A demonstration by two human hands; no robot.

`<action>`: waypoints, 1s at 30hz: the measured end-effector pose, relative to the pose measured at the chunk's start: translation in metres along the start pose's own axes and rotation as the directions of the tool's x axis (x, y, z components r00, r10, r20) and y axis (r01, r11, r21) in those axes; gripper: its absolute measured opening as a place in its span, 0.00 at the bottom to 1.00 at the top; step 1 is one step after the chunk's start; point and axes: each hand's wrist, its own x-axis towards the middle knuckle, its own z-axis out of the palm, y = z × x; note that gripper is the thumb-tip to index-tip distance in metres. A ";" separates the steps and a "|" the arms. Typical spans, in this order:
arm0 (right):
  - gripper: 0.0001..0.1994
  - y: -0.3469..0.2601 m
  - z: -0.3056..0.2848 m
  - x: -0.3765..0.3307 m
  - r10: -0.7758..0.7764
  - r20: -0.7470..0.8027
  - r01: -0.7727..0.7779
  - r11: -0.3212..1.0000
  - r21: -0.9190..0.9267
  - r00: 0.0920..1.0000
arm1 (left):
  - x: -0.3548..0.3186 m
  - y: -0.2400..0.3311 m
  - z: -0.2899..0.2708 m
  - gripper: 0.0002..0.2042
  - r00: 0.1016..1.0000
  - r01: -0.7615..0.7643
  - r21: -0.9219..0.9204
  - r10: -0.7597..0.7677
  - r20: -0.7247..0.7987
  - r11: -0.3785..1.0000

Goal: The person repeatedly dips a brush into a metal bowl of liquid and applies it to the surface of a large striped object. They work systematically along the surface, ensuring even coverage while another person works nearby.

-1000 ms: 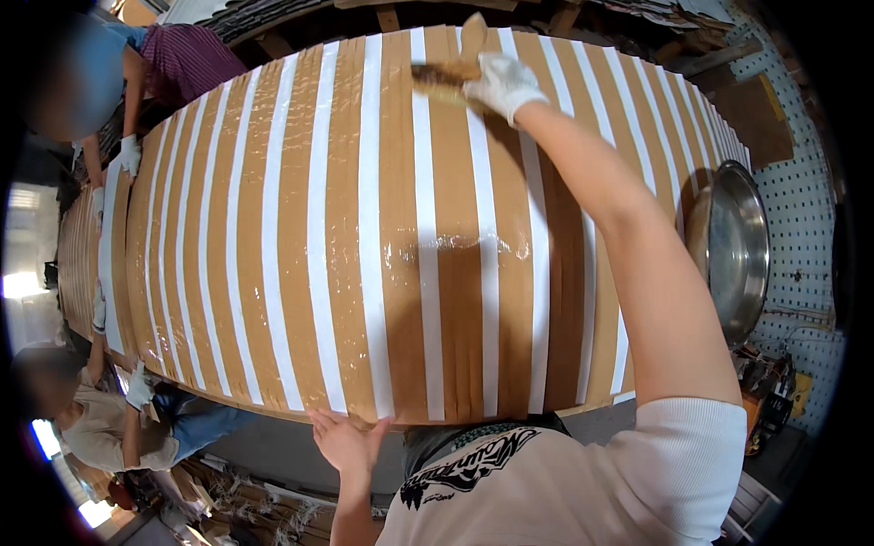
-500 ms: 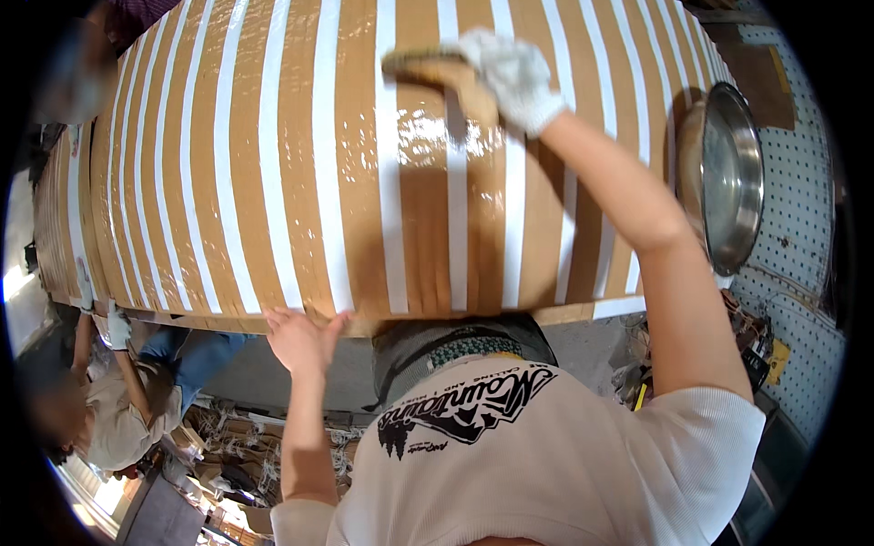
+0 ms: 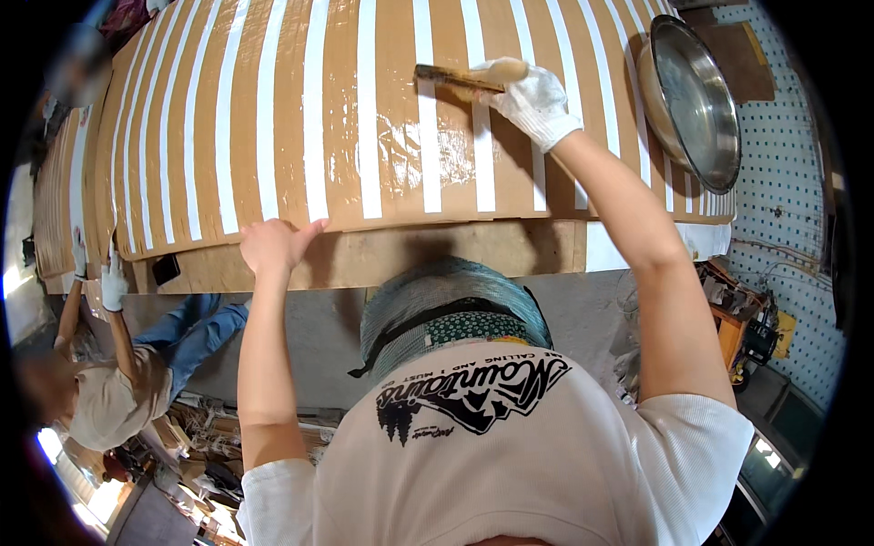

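Gripping a flat brush (image 3: 451, 78), the right hand (image 3: 528, 98) wears a white glove and has its fingers closed around the brush's right part; the brush's long axis runs mostly crosswise, its dark end pointing left, away from the glove, and set slightly farther from the person than the end at the fingers; a rounded tan part shows at the top of the grip; the brush thus lies just left of this hand, above brown sheets with white stripes (image 3: 341, 136), though whether its underside touches them I cannot tell; glossy wet patches shine to the left of the glove and nearer the person; the left hand (image 3: 270, 244), bare, rests at the near edge of the sheets, lower and well left of the brush, its thumb spread out to the right from the fingers; a wooden ledge (image 3: 437, 253) runs to the right of that hand; a metal basin (image 3: 657, 105) stands right of the gloved hand, well apart from it; far left of the bare hand, a co-worker's gloved hand (image 3: 114, 285) is near a dark flat object (image 3: 167, 270).
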 end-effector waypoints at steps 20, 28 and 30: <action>0.16 -0.049 0.001 -0.086 -0.229 -0.232 0.276 0.941 0.196 0.945 | 0.001 -0.002 0.010 0.49 0.996 0.065 -0.034 -0.067 -0.053 0.997; 0.37 0.040 -0.032 0.075 0.159 -0.068 -0.139 0.963 0.231 0.985 | 0.006 0.006 0.003 0.64 0.986 0.165 -0.093 -0.166 -0.010 0.982; 0.32 0.057 -0.052 0.130 0.217 0.050 -0.222 0.952 0.210 0.975 | 0.008 0.005 0.000 0.63 0.986 0.165 -0.065 -0.163 0.030 0.984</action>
